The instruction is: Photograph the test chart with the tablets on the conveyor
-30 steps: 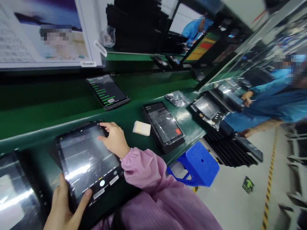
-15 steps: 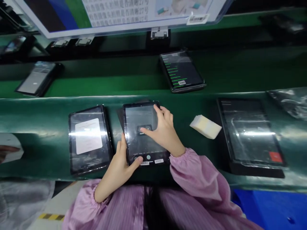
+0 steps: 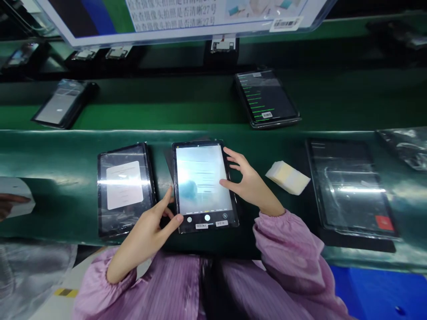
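Note:
In the middle of the bench lies a black tablet (image 3: 202, 178) with its screen lit in a bright, bluish camera view and white labels along its lower border. My left hand (image 3: 151, 229) holds it at the lower left, thumb on the corner and fingers along the side. At the right edge is my right hand (image 3: 248, 184), thumb tip over the screen's edge and fingers stretched apart near the upper corner. A dark flat piece shows partly beneath the tablet. Close on the left, another tablet (image 3: 125, 222) shows a white box on its screen.
A whitish sponge-like block (image 3: 288, 178) and a wrapped tablet (image 3: 350, 178) lie to the right. Behind, the green line carries a tablet with green bars (image 3: 267, 95) and a grey-screened device (image 3: 58, 104). A monitor (image 3: 200, 33) hangs above. Another person's hand (image 3: 11, 202) is at far left.
The middle tablet's screen has gone from dim grey to a bright camera picture. My right hand has drawn back rightward from over the screen to its edge. My left hand has shifted slightly left.

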The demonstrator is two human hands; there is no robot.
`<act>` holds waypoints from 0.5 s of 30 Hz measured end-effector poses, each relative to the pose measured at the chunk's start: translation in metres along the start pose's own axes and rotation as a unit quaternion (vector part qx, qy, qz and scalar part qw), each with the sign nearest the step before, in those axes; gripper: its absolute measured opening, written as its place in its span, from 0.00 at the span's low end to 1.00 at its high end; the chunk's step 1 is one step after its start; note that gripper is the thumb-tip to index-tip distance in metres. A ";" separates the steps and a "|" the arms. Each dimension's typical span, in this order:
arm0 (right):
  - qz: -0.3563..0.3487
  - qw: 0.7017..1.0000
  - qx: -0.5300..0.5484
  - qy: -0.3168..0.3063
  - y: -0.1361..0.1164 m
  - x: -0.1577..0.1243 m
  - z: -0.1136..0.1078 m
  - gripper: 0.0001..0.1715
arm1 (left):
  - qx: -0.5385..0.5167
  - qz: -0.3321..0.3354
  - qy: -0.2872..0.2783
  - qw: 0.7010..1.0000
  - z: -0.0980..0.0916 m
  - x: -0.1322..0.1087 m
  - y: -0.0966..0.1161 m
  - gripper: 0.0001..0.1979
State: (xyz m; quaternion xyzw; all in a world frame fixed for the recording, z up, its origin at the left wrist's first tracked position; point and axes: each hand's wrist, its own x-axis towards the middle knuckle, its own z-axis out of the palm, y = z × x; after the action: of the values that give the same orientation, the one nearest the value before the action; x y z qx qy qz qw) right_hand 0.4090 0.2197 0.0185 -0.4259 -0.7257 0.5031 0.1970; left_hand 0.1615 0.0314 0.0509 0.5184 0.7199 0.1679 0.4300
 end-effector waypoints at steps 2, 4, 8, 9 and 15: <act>-0.004 1.000 -0.002 -0.002 -0.001 0.001 0.000 0.48 | 0.011 0.012 0.014 1.000 -0.008 -0.005 0.000 0.39; -0.012 1.000 -0.003 0.001 -0.001 0.003 0.002 0.49 | 0.019 0.017 0.035 0.999 -0.012 -0.009 0.000 0.38; -0.017 0.999 -0.026 0.011 0.001 0.006 0.008 0.51 | 0.013 0.014 0.065 0.998 -0.003 -0.010 -0.004 0.42; -0.019 0.999 -0.038 0.013 0.000 0.005 0.007 0.51 | 0.009 0.020 0.074 0.997 0.002 -0.010 -0.005 0.45; -0.079 0.973 -0.160 0.150 -0.044 -0.013 -0.066 0.42 | 0.050 0.080 0.055 0.994 0.050 -0.007 -0.010 0.66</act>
State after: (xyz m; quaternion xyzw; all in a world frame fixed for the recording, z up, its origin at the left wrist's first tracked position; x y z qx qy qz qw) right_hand 0.4451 0.2407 0.0873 -0.4635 -0.7904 0.2941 0.2720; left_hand 0.1957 0.0106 0.0188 0.5848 0.7064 0.1938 0.3485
